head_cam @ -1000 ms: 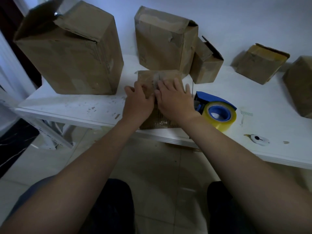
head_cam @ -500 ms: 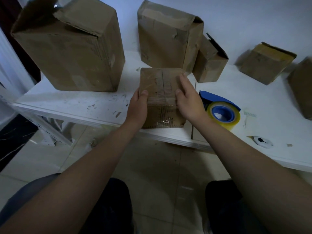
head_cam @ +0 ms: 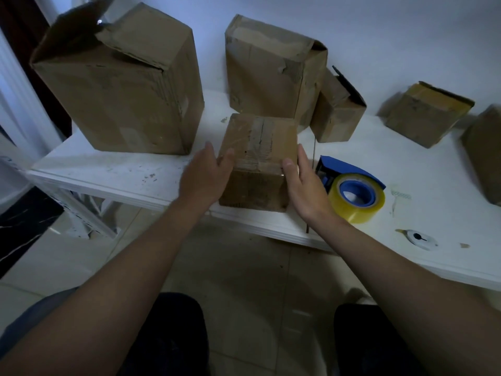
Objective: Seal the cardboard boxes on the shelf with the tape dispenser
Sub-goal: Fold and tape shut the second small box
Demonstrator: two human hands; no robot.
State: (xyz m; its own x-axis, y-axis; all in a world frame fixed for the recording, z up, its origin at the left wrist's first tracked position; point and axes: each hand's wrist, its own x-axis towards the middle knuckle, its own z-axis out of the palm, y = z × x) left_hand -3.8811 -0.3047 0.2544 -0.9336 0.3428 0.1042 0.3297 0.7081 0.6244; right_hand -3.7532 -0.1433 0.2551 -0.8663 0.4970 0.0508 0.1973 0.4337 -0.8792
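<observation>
A small box [head_cam: 257,158] is sitting at the centre of the frame, near the front edge of the white shelf [head_cam: 108,169]. A band of tape is running over its top seam, away from the viewer and down the near face. The left hand [head_cam: 206,175] is lying against the box's left side, with fingers fairly straight and close together and the thumb resting on the top front edge. The right hand [head_cam: 301,185] is mirroring it on the right side, with fingers straight and together along the wall and the thumb touching the top corner. Neither hand is curling round anything; both are pressing flat. The tape dispenser [head_cam: 349,185] is lying just to the right of the right hand, close to it but apparently not touching. Its long axis is slanting from the blue blade end at the upper left down to the yellowish roll at the lower right. This box is looking sealed, so the next reach is probably falling to the right hand, which is much nearer the dispenser. A tall box [head_cam: 122,90] with a raised flap is standing at the upper left, and a small open box [head_cam: 336,109] is waiting just above the dispenser.
</observation>
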